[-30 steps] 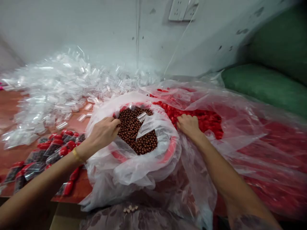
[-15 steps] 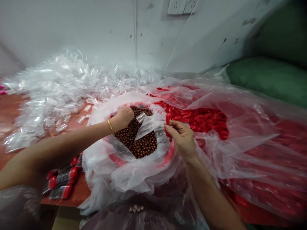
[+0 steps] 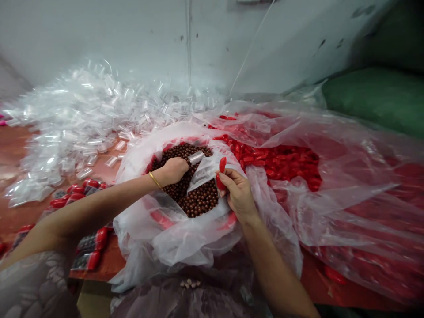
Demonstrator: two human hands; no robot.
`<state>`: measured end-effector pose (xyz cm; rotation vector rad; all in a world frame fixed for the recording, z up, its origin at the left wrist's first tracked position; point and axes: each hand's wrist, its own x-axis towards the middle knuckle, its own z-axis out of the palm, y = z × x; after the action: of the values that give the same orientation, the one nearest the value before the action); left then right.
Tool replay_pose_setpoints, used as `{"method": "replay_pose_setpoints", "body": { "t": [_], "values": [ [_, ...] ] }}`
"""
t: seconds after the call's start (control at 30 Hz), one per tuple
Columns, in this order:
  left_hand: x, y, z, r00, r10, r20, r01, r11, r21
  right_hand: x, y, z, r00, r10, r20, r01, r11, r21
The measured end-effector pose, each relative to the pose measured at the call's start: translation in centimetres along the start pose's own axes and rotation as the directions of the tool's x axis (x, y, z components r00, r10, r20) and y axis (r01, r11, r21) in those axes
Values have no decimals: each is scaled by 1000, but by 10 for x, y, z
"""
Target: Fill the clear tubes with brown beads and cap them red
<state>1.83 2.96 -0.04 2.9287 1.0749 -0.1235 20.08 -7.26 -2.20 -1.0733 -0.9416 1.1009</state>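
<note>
My left hand (image 3: 177, 171), with a gold bangle at the wrist, is closed low over small brown beads (image 3: 200, 198). A clear plastic tube (image 3: 196, 157) sticks out past its fingertips toward the right. The beads fill a red-rimmed basin (image 3: 162, 219) lined with a translucent white plastic bag (image 3: 179, 245). My right hand (image 3: 239, 194) pinches red plastic caps (image 3: 222, 165) between thumb and fingers above the basin's right side. One red piece stands upright, another shows below it. A clear plastic flap (image 3: 203, 172) lies across the beads between my hands.
A heap of clear tubes (image 3: 86, 106) spreads at the back left. Red caps (image 3: 281, 163) lie in a large clear bag (image 3: 347, 212) on the right. Filled, red-capped tubes (image 3: 88, 260) lie left of the basin on the reddish table (image 3: 109, 265). A green sack (image 3: 374, 97) stands at the back right.
My left hand has moved slightly right and down, nearer the clear tube. My right hand has shifted left over the basin with the red caps, which now show more plainly.
</note>
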Motion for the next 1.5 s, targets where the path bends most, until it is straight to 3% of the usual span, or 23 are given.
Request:
{"method": "replay_pose_setpoints", "body": {
  "t": [0.07,0.1,0.13,0.2,0.3,0.37,0.43,0.53,0.7,0.83,0.97,1.07,1.13,1.17,1.23,1.3,1.33,1.4,1.5],
  "values": [
    [-6,-8,0,998,-51,-36,41,972,-232,0,-1,0,1000,7,-8,-7,1000,15],
    [-9,-12,0,995,-88,-43,63,912,-405,0,-2,0,1000,10,-13,-10,1000,20],
    [-13,-15,0,992,-124,-34,81,803,-591,1,-2,1,1000,13,-17,-13,1000,22],
    [-22,-17,0,986,-164,11,92,496,-863,1,-2,1,1000,18,-17,-18,1000,15],
    [-37,-14,-2,980,-196,40,61,103,-993,1,-1,1,1000,16,-15,-16,1000,-13],
    [-47,-9,-3,973,-227,47,40,-36,-999,1,1,0,999,-31,-39,29,999,-43],
    [-57,-4,-4,966,-257,40,18,-88,-996,1,4,-1,991,-119,-68,112,989,-95],
    [-68,4,1,953,-301,-34,-52,-53,-997,0,5,-1,972,-216,-87,200,966,-165],
    [-76,16,17,934,-340,-107,-131,-48,-990,-3,-2,3,988,-138,-67,134,989,-62],
    [-76,19,25,942,-327,-73,-121,-131,-984,-3,-11,15,997,-46,-56,49,998,49],
    [-75,17,25,963,-269,-20,-76,-201,-977,2,-20,30,995,-80,-66,79,997,-19],
    [-76,15,23,959,-282,-13,-92,-271,-958,11,-28,35,987,-155,39,159,974,-161],
    [-77,15,21,950,-310,-18,-120,-314,-942,17,-32,39,967,-151,204,225,885,-408],
    [-78,14,20,944,-328,-27,-143,-332,-933,19,-33,42,945,-125,301,283,772,-569],
    [-79,14,20,928,-368,-52,-197,-367,-909,23,-33,51,888,-23,460,430,399,-810],
    [-79,14,19,909,-413,-64,-246,-404,-881,26,-29,63,831,133,541,542,29,-840],
    [-79,13,19,899,-434,-63,-263,-419,-869,27,-27,69,805,222,550,579,-93,-810],
    [-79,13,19,887,-459,-50,-280,-449,-849,28,-23,80,759,366,539,631,-206,-748],
    [-78,11,18,894,-447,-32,-274,-489,-828,31,-21,87,728,440,525,658,-235,-715]
  ]
}}
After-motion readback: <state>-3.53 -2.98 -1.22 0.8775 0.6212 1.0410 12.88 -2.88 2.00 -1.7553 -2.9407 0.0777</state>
